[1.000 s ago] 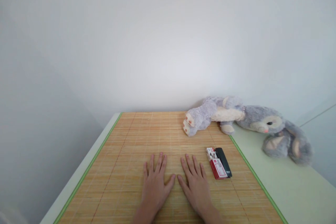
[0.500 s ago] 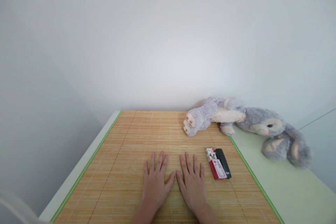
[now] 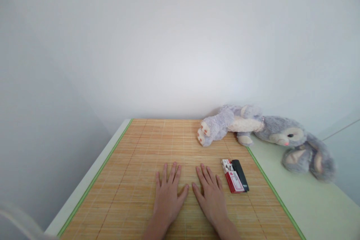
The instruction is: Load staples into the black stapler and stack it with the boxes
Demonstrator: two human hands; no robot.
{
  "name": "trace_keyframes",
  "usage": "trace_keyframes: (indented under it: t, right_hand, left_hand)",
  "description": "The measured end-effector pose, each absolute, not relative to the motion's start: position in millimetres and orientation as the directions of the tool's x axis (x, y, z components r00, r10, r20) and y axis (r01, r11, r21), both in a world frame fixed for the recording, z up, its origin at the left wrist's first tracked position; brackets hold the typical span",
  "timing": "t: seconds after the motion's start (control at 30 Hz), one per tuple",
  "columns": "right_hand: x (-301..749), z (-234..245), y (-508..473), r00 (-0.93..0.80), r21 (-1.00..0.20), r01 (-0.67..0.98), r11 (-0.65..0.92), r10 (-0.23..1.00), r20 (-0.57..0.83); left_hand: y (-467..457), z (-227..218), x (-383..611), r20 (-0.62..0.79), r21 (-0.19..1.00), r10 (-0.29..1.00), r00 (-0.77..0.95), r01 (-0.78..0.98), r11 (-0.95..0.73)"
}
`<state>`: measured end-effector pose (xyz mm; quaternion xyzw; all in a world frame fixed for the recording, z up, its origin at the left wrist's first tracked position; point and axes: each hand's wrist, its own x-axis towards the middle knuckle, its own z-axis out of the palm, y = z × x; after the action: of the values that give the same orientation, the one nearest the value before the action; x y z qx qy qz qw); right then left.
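Pale wall (image 3: 180, 45) fills the upper view; below it, a light green table (image 3: 315, 198) carries a green-edged bamboo mat (image 3: 157, 142). A grey plush rabbit (image 3: 246, 123) lies along the back right, feet on the mat, head and ears beyond its edging. Left hand (image 3: 167, 199) and right hand (image 3: 212, 201) both palm down on the mat, fingers spread, thumbs pointing at each other but apart; nothing held. Change over the last half second: right hand turned slightly inward, its index and middle fingertips closer together; left hand practically unmoved. Reading: a small shift of posture, handling not begun. To the right of the right hand, near but untouched, lie a black item (image 3: 240, 175), probably a stapler, a red-and-white box (image 3: 235, 182) close beside it, and a smaller white box (image 3: 226, 165) at that box's far end. The group has held its place on the mat. Print too small to read.
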<state>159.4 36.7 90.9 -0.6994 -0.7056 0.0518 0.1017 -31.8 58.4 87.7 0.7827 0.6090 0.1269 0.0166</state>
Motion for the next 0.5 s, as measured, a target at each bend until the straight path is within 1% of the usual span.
trace_keyframes:
  t: [0.23, 0.5]
  right_hand:
    - [158.2, 84.8, 35.3, 0.021, -0.118, 0.993, -0.005, 0.991, 0.128]
    - [156.9, 83.2, 34.1, 0.020, -0.094, 0.996, -0.009, 0.993, 0.118]
  left_hand:
    - [58.5, 88.1, -31.1, 0.172, 0.164, 0.959, 0.226, 0.953, -0.254]
    - [57.9, 85.3, -30.3, 0.168, 0.164, 0.960, 0.224, 0.954, -0.252]
